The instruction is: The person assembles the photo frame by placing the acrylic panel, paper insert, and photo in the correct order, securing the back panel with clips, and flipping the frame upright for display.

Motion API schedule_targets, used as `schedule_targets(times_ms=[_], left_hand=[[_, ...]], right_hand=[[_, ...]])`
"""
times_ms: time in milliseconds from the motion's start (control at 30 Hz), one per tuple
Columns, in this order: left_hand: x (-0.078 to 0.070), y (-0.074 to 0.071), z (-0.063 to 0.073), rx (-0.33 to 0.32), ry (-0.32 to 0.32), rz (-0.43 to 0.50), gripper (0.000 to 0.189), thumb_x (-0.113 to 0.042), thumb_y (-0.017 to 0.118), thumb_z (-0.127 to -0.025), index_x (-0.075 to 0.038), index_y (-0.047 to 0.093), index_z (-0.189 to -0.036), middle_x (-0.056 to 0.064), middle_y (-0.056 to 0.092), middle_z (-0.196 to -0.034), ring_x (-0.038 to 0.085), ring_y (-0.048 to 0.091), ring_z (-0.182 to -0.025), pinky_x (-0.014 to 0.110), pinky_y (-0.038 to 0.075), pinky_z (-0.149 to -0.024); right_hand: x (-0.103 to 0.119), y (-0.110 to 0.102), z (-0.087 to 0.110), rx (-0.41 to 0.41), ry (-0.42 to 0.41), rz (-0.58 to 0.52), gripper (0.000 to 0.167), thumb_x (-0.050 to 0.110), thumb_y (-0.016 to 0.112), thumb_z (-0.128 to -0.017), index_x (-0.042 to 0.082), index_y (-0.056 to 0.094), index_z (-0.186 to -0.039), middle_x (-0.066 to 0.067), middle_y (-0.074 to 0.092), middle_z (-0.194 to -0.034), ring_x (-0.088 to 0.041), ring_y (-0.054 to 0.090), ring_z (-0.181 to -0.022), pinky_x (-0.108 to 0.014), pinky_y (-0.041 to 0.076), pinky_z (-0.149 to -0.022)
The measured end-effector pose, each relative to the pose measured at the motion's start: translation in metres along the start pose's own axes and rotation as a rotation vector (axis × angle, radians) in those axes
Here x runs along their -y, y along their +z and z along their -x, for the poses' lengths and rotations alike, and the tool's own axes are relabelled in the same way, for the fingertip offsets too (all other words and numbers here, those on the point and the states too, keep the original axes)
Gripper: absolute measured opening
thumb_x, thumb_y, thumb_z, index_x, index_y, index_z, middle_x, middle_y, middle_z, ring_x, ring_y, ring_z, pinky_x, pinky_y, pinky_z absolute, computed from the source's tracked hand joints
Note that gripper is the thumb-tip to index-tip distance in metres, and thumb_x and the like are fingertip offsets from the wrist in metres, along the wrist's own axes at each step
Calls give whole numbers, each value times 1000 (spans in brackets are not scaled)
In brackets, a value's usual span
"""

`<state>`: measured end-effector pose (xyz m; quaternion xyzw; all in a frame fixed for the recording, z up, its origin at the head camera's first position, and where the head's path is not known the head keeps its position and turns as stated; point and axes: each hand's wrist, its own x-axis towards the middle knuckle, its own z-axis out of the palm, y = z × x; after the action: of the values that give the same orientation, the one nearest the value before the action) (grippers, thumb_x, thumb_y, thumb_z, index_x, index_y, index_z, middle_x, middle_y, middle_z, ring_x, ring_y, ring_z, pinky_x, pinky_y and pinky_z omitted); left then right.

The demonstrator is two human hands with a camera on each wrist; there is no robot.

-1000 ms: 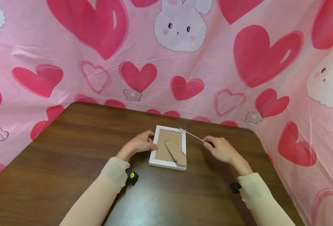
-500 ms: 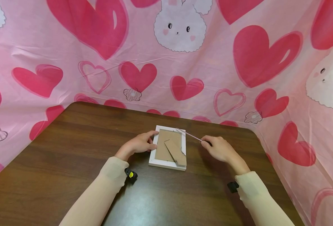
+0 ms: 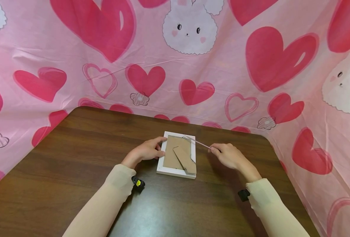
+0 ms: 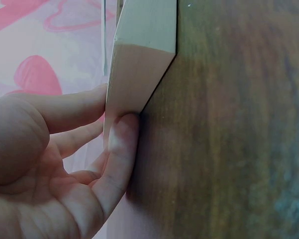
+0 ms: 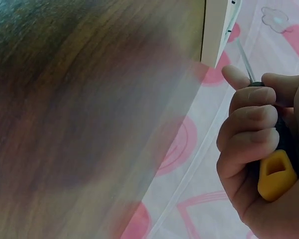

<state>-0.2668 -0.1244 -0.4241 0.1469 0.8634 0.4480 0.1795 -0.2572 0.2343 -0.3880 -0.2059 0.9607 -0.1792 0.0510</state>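
A white picture frame (image 3: 176,172) lies face down on the wooden table, its brown backing board (image 3: 172,143) and slanted stand leg (image 3: 186,161) showing. My left hand (image 3: 146,150) grips the frame's left side; in the left wrist view the thumb and fingers press on its edge and top (image 4: 139,74). Held in my right hand (image 3: 230,156) is a screwdriver with a thin metal shaft (image 3: 201,143). Its black and yellow handle (image 5: 277,177) sits within the curled fingers in the right wrist view. The shaft's tip overlaps the backing's upper right edge, near a small dark tab.
The brown table (image 3: 83,158) ends at a rounded far edge. A pink cloth (image 3: 163,115) printed with hearts and rabbits hangs behind it and along both sides.
My right hand has moved slightly left, and the screwdriver's tip has slid from the frame's upper right corner inward along its top edge. The left hand and frame stay nearly still.
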Motion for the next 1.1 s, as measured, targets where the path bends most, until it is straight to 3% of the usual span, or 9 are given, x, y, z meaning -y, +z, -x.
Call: schedule_targets(times_ms=[467,867,967,1000,1100], left_hand=[[-1,1,1,-17,-16,24,66,-10,72,-100,-9,45,-160,13,58,-104,22,63,-87,35,55,-83],[1,2,0,-29,-4,24,67,-9,73,-99,-8,45,-160,13,58,-103,22,62,-86,34,55,-81],[0,2,-1,-31,-10,26,68,-9,73,-99,-8,45,-160,13,58,-103,22,62,-85,34,54,-80],[0,2,-1,-32,-9,21,68,-10,73,-99,-8,44,-160,13,58,-103,22,62,-84,34,54,-80],[-1,2,0,-32,1,1,69,-10,72,-99,-6,43,-161,13,58,-101,21,62,-83,32,54,-78]], right_hand=[[1,1,-3,39,-45,-17,27,20,53,-112,10,75,-122,-8,77,-117,-25,70,-108,-55,55,-97],[4,-19,-16,176,-52,-31,33,23,50,-113,8,74,-130,-13,74,-128,-25,64,-112,-57,52,-102],[6,-23,-18,193,-41,-14,34,24,50,-113,9,74,-131,-11,73,-129,-24,63,-108,-53,52,-98],[7,-24,-18,196,-41,-3,34,24,50,-113,9,73,-132,-10,74,-127,-22,62,-105,-51,52,-96],[9,-24,-19,228,-12,5,35,24,50,-113,10,69,-139,-9,75,-98,-20,62,-82,-45,54,-82]])
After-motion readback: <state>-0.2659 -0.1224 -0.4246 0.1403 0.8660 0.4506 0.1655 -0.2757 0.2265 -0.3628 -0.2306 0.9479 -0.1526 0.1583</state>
